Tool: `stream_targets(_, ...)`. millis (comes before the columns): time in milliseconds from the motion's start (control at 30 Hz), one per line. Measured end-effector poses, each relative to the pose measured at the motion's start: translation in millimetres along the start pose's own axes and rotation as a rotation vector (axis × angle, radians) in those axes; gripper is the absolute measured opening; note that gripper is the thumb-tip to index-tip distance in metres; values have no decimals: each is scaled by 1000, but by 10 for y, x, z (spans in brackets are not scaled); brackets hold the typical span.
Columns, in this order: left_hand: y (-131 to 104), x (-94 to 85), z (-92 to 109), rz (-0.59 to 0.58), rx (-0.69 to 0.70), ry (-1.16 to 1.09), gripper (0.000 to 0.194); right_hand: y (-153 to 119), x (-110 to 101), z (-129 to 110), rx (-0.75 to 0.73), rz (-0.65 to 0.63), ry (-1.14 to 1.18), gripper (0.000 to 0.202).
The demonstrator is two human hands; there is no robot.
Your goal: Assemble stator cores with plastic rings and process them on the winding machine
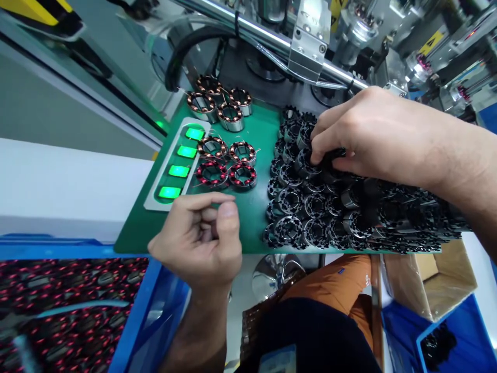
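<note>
My right hand (355, 134) reaches into stacked rows of black unwound motor stator cores (289, 199). Its thumb and fingers are closed on one black stator core (306, 161) at the upper part of the stack; the fingers partly cover it. My left hand (204, 235) hovers palm up over the front of the green mat (258, 207), fingers curled in, and nothing shows in it. Beyond it sit two stators with red windings (243, 176) and two with copper windings (212, 147). Several more copper-wound stators (231, 115) stand farther back.
A panel with several lit green buttons (178, 171) lies left on the mat. Behind are a metal bar (264, 35) and machine fixtures (310, 36). A blue crate (140, 316) of red-wound stators is at lower left. A cardboard box (446, 285) stands at lower right.
</note>
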State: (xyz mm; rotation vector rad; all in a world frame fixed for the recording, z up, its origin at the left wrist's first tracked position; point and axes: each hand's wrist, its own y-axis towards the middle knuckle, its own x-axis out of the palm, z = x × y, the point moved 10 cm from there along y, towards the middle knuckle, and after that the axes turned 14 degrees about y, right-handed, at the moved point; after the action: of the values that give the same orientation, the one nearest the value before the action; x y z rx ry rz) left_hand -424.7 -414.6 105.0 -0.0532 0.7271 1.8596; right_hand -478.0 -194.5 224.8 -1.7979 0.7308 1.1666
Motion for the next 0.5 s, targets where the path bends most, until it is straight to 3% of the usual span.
stream_targets(133, 9, 9, 21, 12, 43, 8, 10, 40, 91, 73, 31, 22, 10, 17)
stream_targets(200, 15, 6, 42, 36, 77, 15, 10, 88, 97, 121, 10, 136, 86, 12)
stream_targets(333, 36, 8, -2, 66, 115, 34, 11, 46, 26, 123, 14, 333, 222, 27)
stream_targets(433, 80, -13, -93, 74, 118, 63, 15, -382, -118, -138, 94, 363, 178, 24)
stream_targets(500, 97, -31, -114, 95, 107, 88, 24, -945, -190, -388, 132, 371, 167, 24)
